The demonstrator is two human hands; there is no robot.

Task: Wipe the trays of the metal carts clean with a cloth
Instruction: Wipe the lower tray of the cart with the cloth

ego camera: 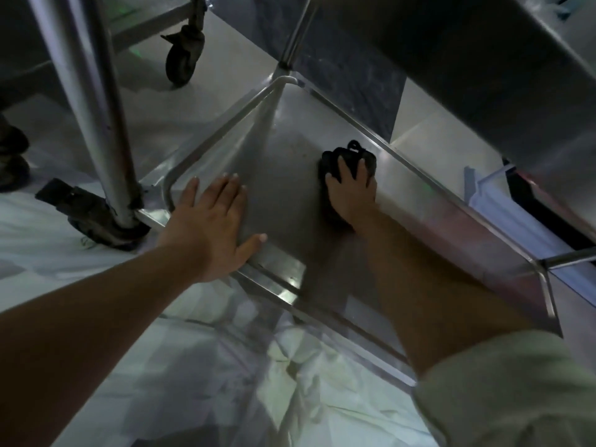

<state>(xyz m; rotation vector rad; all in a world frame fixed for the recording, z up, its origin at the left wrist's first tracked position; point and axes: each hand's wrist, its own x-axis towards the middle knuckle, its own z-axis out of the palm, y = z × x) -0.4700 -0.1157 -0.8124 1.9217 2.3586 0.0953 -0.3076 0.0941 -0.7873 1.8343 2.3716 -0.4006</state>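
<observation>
Cloth [350, 156], dark and bunched, sits on the floor of the cart's lowest tray [290, 195], toward the far side rail and under the right hand [353, 193]. From the head view, that hand presses down on the wad with its fingers curled over the top, gripping it against the steel. The left hand [214, 221] lies flat on the tray near the closer corner, fingers straight and spread, thumb out, holding nothing; it looks to be bracing the cart. An upper shelf [483, 59] hangs over the right half of the scene, so the person is reaching in beneath it. Just beside the tray's left corner stands the leg [93, 117] of a neighbouring cart on a black caster [106, 224], and a second caster [182, 59] shows farther back. Pale crumpled sheeting [225, 382] covers the ground in front.

I'd say the wiping of this bottom tray is under way, with the cloth mid-surface. The far corner and the strip along the rails seem the likely ground for the next pass, which calls for steady downward pressure and care not to knock the knuckles on the shelf above.
</observation>
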